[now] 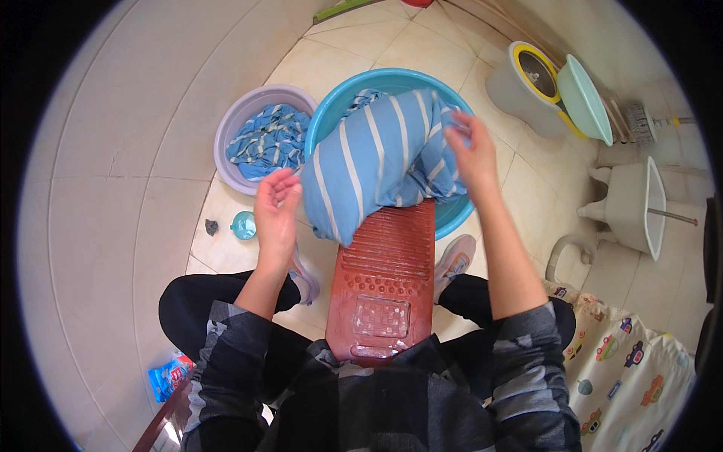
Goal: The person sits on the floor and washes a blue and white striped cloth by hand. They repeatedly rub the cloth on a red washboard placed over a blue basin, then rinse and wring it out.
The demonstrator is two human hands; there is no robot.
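A blue cloth with white stripes lies bunched and billowing over the blue basin and the upper end of a red-brown washboard. The ridged washboard slopes from the basin up to my lap. At the cloth's left edge, my left hand seems to pinch a corner between thumb and fingertips. My right hand is blurred at the right edge of the cloth, thumb and fingers partly apart; whether it grips the fabric is unclear. More striped fabric shows behind, inside the basin.
A lilac basin holds blue patterned cloth. Beside it are a small teal cup and a dark lump. On the right stand a mop bucket, a pale green basin, a white stool and a printed curtain.
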